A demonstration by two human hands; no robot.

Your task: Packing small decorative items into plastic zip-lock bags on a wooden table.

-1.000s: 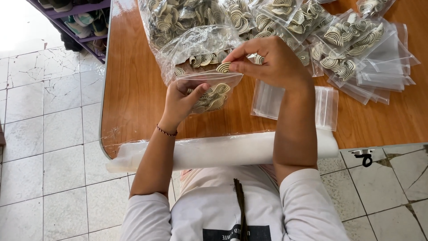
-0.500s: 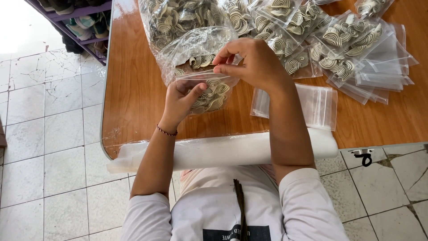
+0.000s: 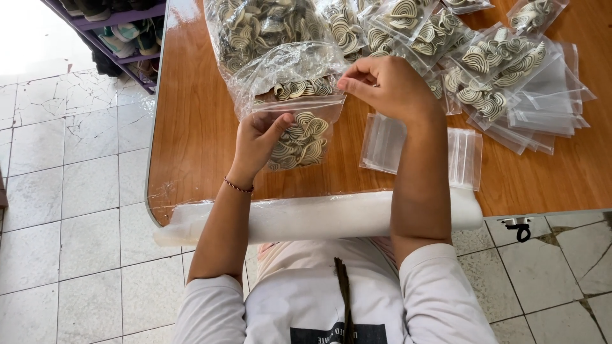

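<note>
Both arms reach forward from the body, sleeves pushed up near the elbows, forearms bare. Left hand (image 3: 258, 137) sits lower and nearer the body, palm away from the camera, fingers curled in a grip, thumb angled up to the right. Thin red band around the left wrist. Right hand (image 3: 389, 86) is raised higher and further out, wrist bent, thumb and forefinger pinched together at the left, pointing toward the left hand.
</note>
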